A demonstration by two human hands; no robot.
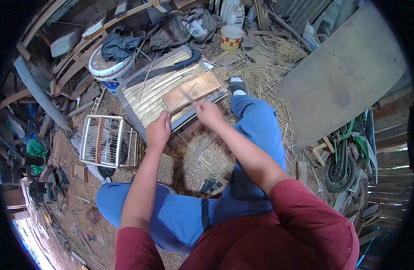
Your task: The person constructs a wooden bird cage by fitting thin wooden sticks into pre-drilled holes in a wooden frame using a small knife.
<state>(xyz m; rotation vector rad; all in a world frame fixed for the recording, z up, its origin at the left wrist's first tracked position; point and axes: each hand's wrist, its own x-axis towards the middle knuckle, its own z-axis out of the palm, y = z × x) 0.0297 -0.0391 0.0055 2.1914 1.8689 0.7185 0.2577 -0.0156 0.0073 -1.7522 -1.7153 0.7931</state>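
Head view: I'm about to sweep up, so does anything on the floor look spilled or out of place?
Yes. Loose straw-coloured strips lie scattered in all directions near the red-and-yellow bucket and the person's right foot. They look like uncollected litter. The large panel also sits askew, at a slant.

Wd bench (146, 112) w/ brn board (202, 85), dk tool (186, 60).
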